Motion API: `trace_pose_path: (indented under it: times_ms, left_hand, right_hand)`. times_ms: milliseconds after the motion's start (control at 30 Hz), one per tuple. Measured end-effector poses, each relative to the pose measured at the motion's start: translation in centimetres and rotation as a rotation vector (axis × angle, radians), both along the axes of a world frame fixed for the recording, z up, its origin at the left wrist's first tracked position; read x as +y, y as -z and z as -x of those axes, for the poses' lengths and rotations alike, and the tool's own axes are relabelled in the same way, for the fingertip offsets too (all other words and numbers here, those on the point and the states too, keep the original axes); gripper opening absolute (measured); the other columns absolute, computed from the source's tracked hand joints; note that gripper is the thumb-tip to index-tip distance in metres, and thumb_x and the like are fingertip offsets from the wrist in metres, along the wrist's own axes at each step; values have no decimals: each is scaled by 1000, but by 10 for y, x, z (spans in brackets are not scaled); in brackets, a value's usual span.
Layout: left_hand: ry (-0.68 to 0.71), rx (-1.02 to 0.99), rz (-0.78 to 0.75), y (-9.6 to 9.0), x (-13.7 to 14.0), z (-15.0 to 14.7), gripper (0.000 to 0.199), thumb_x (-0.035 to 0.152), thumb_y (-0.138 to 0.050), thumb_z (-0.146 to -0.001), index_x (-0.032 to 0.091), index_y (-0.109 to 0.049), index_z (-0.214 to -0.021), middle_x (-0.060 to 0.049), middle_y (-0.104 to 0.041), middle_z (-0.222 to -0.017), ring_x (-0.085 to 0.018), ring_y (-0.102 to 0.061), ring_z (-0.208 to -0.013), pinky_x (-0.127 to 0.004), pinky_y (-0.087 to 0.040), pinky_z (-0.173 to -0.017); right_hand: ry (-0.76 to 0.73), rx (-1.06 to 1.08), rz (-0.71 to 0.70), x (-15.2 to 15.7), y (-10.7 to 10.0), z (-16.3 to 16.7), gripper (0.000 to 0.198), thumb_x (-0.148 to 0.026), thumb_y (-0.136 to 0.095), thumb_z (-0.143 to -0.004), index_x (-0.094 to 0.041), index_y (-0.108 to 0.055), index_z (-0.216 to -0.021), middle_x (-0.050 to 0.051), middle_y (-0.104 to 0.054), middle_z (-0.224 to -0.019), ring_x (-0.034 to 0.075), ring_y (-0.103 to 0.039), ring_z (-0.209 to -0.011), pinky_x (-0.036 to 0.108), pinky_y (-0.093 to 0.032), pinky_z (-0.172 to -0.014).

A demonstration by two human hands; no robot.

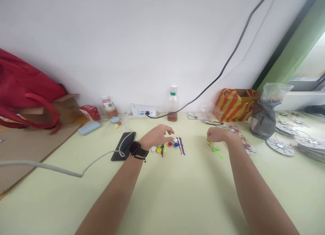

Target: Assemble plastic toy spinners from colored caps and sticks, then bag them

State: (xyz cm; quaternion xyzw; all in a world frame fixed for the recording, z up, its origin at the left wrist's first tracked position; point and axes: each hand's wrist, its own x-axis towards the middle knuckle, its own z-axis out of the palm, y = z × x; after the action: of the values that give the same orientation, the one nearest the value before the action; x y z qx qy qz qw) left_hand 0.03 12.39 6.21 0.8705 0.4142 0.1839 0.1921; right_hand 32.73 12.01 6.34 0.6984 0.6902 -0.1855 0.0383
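Note:
My left hand [157, 136] reaches over a small group of coloured plastic pieces, its thumb and fingers curved and apart with nothing visible between them. Below it lie round pieces: a yellow disc [159, 150], a red disc [170, 144] and a blue disc [176, 145], along with white ones. Thin coloured plastic sticks [182, 147] lie beside them. My right hand [215, 134] is closed, knuckles up, just above yellow and bright green plastic sticks [215, 150]. What its fingers hold, if anything, is hidden. Close to that wrist is a clear bag of coloured pieces [246, 143].
A black phone [124, 147] with a white cable lies left. Along the wall stand a power strip [143, 111], a bottle [173, 104] and a striped bag [235, 106]. Rightward are a grey bag [263, 120] and stacked white discs [312, 147]. A red bag [27, 89] is far left.

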Motion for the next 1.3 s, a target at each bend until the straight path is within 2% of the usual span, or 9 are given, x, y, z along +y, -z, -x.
trace_pose_path:
  times_ms: [100, 200, 333, 500, 700, 900, 1067, 1167, 1300]
  left_hand:
    - [9, -105, -47, -10, -5, -5, 25, 41, -68, -88, 22, -75, -103, -3, -76, -101, -19, -65, -84, -30, -50, -74]
    - [-8, -229, -101, -19, -10, -11, 22, 38, -64, -92, 21, -74, -100, -3, -76, -101, -16, -65, -79, -28, -49, -72]
    - [-9, -339, -58, -23, -14, -16, 24, 40, -65, -92, 20, -72, -103, -5, -75, -104, -15, -67, -79, -27, -51, -71]
    - [73, -483, 159, -17, -16, -22, 36, 43, -71, -88, 20, -67, -116, -8, -73, -115, -19, -72, -92, -30, -58, -82]
    - [108, -565, 199, -16, -13, -21, 24, 35, -71, -88, 16, -70, -103, -7, -75, -98, -20, -75, -86, -32, -60, -81]
    - [119, -508, 186, -17, -16, -18, 19, 33, -73, -84, 15, -68, -86, -5, -75, -84, -18, -73, -77, -27, -57, -69]
    - [137, -329, 217, -14, -18, -15, 18, 31, -77, -77, 16, -67, -73, -3, -72, -69, -15, -67, -62, -25, -51, -58]
    - [204, -222, 323, -11, -18, -15, 15, 28, -79, -71, 16, -73, -78, -4, -75, -74, -18, -70, -69, -26, -53, -63]
    - [205, -25, 398, -2, -16, -17, 16, 27, -82, -64, 17, -78, -76, -5, -76, -76, -20, -70, -69, -25, -51, -57]
  right_hand:
    - [-17, 52, -20, 2, -6, 0, 7, -23, -63, -77, -19, -63, -72, 8, -72, -90, 21, -65, -76, 28, -41, -59]
    - [-59, 142, -17, 0, -13, 6, 11, -26, -58, -84, -19, -60, -77, 7, -72, -86, 17, -64, -72, 27, -42, -59]
    - [-129, 604, -39, -6, -18, 35, 15, -33, -60, -90, -19, -58, -88, 5, -69, -75, 14, -60, -62, 25, -46, -57]
    - [-182, 1121, -71, -12, -15, 87, 14, -33, -62, -89, -21, -56, -93, 0, -65, -72, 14, -62, -64, 27, -51, -64]
    - [-149, 1315, 21, -12, -10, 107, 17, -21, -62, -76, -21, -56, -92, 0, -67, -74, 16, -65, -70, 31, -52, -70]
    - [-208, 1159, -20, -13, -6, 108, 11, -25, -56, -78, -20, -55, -88, -4, -54, -69, 11, -46, -59, 24, -37, -56]
    - [-137, 645, -239, -4, 3, 98, 19, -22, -50, -87, -20, -57, -104, 1, -61, -84, 14, -53, -73, 24, -38, -59]
    - [-133, 414, -179, 2, 9, 85, 31, -14, -57, -83, -18, -59, -114, 7, -68, -96, 16, -60, -82, 23, -41, -63]
    - [-165, 330, -8, 2, 20, 79, 42, -13, -65, -77, -17, -59, -118, 7, -71, -90, 16, -64, -68, 23, -42, -57]
